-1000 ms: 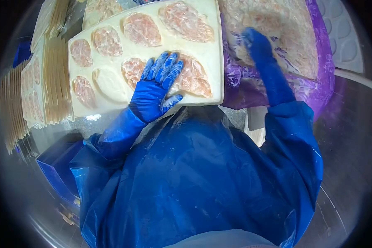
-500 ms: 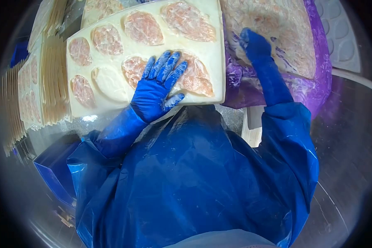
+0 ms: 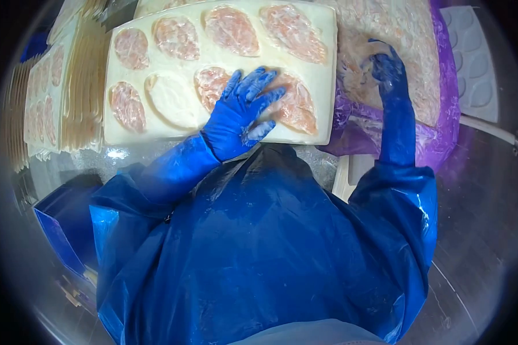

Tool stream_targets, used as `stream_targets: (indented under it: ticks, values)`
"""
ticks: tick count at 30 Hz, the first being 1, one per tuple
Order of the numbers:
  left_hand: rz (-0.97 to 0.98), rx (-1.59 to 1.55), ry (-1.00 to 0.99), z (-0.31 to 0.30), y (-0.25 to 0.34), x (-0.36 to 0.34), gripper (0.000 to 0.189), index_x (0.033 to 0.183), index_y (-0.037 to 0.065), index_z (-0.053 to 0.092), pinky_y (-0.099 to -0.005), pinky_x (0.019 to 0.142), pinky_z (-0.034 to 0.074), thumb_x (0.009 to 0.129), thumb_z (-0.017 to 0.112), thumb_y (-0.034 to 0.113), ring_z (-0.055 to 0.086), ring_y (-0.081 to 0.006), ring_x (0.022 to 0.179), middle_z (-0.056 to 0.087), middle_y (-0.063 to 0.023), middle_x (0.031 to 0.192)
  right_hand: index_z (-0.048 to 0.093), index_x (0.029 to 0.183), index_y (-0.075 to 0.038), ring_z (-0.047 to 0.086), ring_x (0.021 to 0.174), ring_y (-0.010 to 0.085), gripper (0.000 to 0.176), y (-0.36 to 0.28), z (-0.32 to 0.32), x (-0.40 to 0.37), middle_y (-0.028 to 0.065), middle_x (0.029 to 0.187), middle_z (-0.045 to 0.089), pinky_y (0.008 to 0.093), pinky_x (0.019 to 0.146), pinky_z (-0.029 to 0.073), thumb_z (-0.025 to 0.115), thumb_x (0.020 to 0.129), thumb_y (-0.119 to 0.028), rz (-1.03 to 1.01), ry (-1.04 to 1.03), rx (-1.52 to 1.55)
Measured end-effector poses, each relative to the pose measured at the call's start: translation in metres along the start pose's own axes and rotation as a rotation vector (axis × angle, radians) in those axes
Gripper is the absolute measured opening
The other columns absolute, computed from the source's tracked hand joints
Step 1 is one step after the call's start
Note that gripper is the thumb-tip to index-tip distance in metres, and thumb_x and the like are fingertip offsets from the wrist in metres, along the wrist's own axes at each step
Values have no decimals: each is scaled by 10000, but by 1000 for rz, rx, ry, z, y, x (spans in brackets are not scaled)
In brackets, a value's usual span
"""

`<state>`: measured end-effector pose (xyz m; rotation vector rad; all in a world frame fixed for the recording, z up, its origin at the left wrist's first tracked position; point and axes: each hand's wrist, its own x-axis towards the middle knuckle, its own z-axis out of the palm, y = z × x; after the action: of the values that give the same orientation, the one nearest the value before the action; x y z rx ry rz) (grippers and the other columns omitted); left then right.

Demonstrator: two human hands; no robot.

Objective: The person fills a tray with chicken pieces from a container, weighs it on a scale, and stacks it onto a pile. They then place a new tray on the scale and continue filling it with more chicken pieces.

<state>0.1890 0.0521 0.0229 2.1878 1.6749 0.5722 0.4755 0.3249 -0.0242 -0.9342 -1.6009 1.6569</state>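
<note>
My left hand [image 3: 242,112], in a wet blue glove, lies with spread fingers on a white moulded tray [image 3: 213,135]. Its fingertips rest over two raw meat pieces, one at the left [image 3: 209,86] and one at the right [image 3: 296,109]. Several more pale pink fillets fill oval hollows; one hollow [image 3: 172,100] shows its bare white floor. My right hand [image 3: 388,69], also gloved, is in a purple-lined bin among loose raw meat [image 3: 408,34]. Its fingers curl around a pale piece of meat, partly blurred.
Stacked thin trays [image 3: 83,86] stand at the left, one with meat in its hollows. The purple liner [image 3: 448,75] edges the bin. Beyond it lies a white moulded tray [image 3: 477,69]. A blue container [image 3: 69,224] sits low at the left.
My right hand has shifted right within the bin, its fist loosening into curled fingers around meat. My left hand stays spread on the tray, which appears further right and higher in view.
</note>
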Motion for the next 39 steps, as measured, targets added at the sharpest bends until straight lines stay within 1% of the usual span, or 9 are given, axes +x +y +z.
stream_targets:
  ticks: [4,6,9,13,17,20,24,30,39]
  values:
    - [-32,-764,341,-2,10,23,497,1337,102,566,-428,1084,378,850,666,108,454,-314,1330,523,-112,1412,575,1258,-56,522,686,54,289,-92,97,-43,12,939,624,192,575,404,530,986,-146,120,89,125]
    - [96,-657,586,-17,7,40,425,1273,65,601,-377,973,469,854,670,66,567,-314,1173,564,-131,1340,576,1252,-56,520,684,56,283,-92,135,-47,12,935,621,193,575,403,531,987,-146,122,1,167]
    - [-99,-850,508,-28,-13,32,318,1231,21,605,-279,929,480,917,635,50,589,-144,1070,622,-93,1225,580,1236,-55,514,681,60,265,-85,186,-51,12,925,611,196,577,402,535,990,-145,145,-184,247]
    - [-120,-1060,538,-41,-47,-13,203,1103,34,669,-268,784,517,902,642,55,616,-122,883,677,-52,979,589,1123,-33,546,675,72,207,-70,241,-55,30,878,600,195,568,410,580,981,-183,85,-273,179]
    - [-392,-1121,397,-77,-64,-54,153,1082,44,666,-225,761,492,942,621,86,606,-86,888,665,-6,964,581,1086,-24,567,697,104,197,-84,288,-61,23,864,577,245,624,467,598,973,-185,192,-401,161]
    - [-138,-799,547,-86,-88,-71,154,1075,60,686,-206,678,484,944,635,122,607,-73,822,664,5,923,584,1094,-17,586,731,120,219,-85,322,-62,27,876,584,264,664,489,626,955,-181,172,-489,180]
    - [-264,-907,422,-99,-98,-93,170,1097,54,679,-228,747,496,944,636,114,611,-92,875,665,0,955,578,1119,-2,617,795,120,259,-56,348,-45,33,919,607,280,717,514,656,931,-163,16,-638,53]
    - [-370,-1007,449,-89,-102,-104,443,1311,35,536,-282,875,529,909,687,145,618,-142,1013,629,-66,1116,545,1215,42,614,885,94,365,-52,362,-50,44,985,623,221,682,522,645,952,-192,57,-429,214]
    - [-472,-1205,442,-86,-103,-132,386,1305,61,547,-264,734,518,932,633,111,616,-113,882,631,-56,1038,447,1401,10,576,1107,150,534,-57,362,-54,127,1318,569,238,726,548,643,949,-198,176,-95,224]
